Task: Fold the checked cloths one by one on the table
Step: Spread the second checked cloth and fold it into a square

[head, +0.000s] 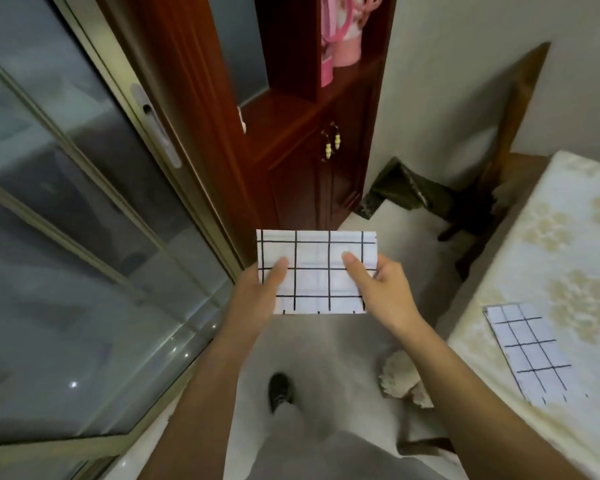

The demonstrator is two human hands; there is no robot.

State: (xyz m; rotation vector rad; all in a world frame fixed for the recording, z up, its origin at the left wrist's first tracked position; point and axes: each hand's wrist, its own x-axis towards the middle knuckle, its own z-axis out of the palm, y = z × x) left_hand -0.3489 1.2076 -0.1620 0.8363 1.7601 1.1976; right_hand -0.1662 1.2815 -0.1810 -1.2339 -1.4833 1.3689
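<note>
Checked cloth (317, 271) hangs as a flat rectangle in the air between your two hands, above the floor and off the table (568, 209). Your left hand (257, 292) pinches its left edge, thumb on top. Your right hand (385, 289) pinches the right edge likewise, the other fingers hidden beneath. A second checked cloth (530, 351) lies flat on the table, well right of your right fingers.
</note>
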